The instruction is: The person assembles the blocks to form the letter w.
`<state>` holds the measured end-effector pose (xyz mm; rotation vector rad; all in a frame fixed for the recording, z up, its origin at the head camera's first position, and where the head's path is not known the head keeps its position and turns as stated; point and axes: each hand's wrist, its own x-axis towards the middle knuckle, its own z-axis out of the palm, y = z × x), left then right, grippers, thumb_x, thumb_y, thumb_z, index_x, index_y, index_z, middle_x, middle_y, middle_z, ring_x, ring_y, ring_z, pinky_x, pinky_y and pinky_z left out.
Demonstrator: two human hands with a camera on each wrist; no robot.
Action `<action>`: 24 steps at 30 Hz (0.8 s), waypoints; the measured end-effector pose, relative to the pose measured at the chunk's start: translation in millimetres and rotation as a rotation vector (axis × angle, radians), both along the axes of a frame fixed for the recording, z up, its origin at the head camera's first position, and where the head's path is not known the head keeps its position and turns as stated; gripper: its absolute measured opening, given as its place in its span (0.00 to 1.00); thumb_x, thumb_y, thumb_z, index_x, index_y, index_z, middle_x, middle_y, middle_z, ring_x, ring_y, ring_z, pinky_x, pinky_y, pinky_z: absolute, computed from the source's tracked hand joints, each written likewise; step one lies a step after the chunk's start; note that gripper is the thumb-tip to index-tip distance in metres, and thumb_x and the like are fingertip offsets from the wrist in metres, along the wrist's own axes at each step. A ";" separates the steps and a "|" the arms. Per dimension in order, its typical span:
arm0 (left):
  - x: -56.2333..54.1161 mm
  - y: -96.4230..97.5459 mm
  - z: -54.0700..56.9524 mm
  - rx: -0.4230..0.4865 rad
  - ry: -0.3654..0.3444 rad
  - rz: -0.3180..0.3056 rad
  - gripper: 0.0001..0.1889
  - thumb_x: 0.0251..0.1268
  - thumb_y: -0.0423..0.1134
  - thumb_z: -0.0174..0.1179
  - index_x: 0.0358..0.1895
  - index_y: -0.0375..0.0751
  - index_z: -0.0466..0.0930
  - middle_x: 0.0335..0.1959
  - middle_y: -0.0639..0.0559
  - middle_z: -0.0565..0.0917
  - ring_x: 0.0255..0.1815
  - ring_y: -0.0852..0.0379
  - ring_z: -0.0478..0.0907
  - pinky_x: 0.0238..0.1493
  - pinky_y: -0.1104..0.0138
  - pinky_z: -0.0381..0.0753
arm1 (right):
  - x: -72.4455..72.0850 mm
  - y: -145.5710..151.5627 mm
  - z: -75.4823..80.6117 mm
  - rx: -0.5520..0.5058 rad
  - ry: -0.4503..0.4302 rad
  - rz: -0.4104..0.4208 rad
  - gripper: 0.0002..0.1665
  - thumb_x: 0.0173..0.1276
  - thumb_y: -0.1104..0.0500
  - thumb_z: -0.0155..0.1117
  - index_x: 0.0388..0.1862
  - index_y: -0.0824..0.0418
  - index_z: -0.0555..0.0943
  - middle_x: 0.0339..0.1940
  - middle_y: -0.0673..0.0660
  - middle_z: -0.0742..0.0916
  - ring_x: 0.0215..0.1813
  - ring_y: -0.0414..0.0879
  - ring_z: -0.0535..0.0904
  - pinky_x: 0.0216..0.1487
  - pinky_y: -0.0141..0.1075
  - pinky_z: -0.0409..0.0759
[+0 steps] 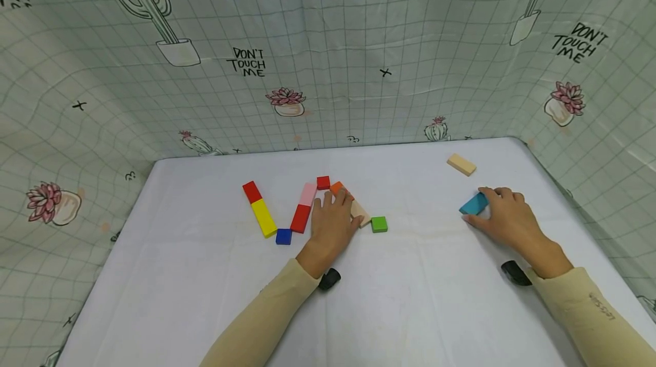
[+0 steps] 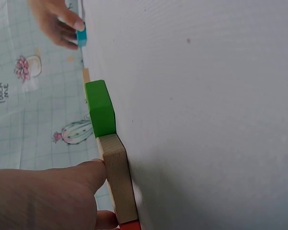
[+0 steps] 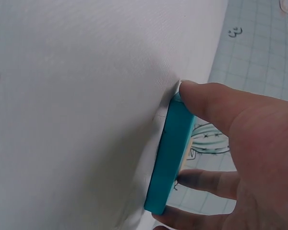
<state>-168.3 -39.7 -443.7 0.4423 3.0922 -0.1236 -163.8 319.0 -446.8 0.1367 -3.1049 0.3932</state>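
Note:
My left hand [image 1: 332, 221] rests against the slanted row of an orange block [image 1: 336, 187] and a plain wooden block [image 1: 360, 213], fingers spread and partly covering both. In the left wrist view its thumb [image 2: 93, 173] touches the side of the wooden block. A green block [image 1: 379, 224] sits at the near end of that row, and a small red block [image 1: 323, 183] at the far end. On the right, my right hand [image 1: 509, 219] pinches a blue block [image 3: 170, 153] between thumb and fingertips, close over the white table.
Left of my left hand lie a pink block [image 1: 308, 194], a longer red block [image 1: 300, 219], a blue cube [image 1: 283, 236], a yellow block [image 1: 263, 218] and another red block [image 1: 251, 191]. One pale wooden block [image 1: 461, 164] lies at the back right. A patterned curtain [image 1: 348, 59] surrounds the table [image 1: 169, 276].

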 end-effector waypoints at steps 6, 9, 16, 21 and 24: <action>0.1 0.5 -1.1 0.003 -0.007 0.001 0.34 0.78 0.61 0.58 0.78 0.46 0.72 0.77 0.50 0.73 0.76 0.45 0.69 0.74 0.50 0.72 | 0.4 -3.9 2.1 -0.045 -0.008 0.000 0.46 0.68 0.49 0.75 0.70 0.80 0.70 0.63 0.88 0.72 0.60 0.87 0.68 0.53 0.74 0.74; 0.0 0.8 -0.7 -0.004 -0.007 0.003 0.35 0.78 0.61 0.58 0.78 0.46 0.72 0.78 0.50 0.73 0.76 0.45 0.69 0.74 0.50 0.72 | 0.0 -9.7 4.7 -0.065 -0.022 0.005 0.47 0.68 0.49 0.75 0.71 0.80 0.69 0.65 0.88 0.70 0.61 0.87 0.67 0.53 0.75 0.74; -0.3 0.9 -1.1 -0.005 0.003 0.003 0.35 0.78 0.61 0.58 0.79 0.46 0.72 0.78 0.50 0.73 0.75 0.45 0.70 0.73 0.50 0.73 | -1.2 -31.4 9.9 -0.072 -0.036 0.045 0.50 0.68 0.47 0.76 0.73 0.79 0.68 0.68 0.86 0.69 0.65 0.84 0.66 0.56 0.75 0.74; -0.2 0.4 -1.9 -0.010 0.005 0.003 0.34 0.78 0.61 0.58 0.79 0.47 0.72 0.78 0.50 0.73 0.75 0.46 0.70 0.73 0.51 0.74 | -2.1 -49.4 13.7 -0.068 -0.007 0.102 0.49 0.66 0.47 0.78 0.73 0.77 0.70 0.68 0.84 0.72 0.64 0.82 0.68 0.56 0.73 0.76; -0.1 0.3 -1.7 -0.015 0.005 0.004 0.34 0.78 0.62 0.57 0.78 0.47 0.72 0.78 0.51 0.73 0.75 0.46 0.70 0.73 0.51 0.73 | -3.3 -59.8 15.2 -0.059 0.011 0.138 0.48 0.66 0.47 0.78 0.73 0.75 0.71 0.68 0.82 0.72 0.65 0.82 0.69 0.57 0.72 0.76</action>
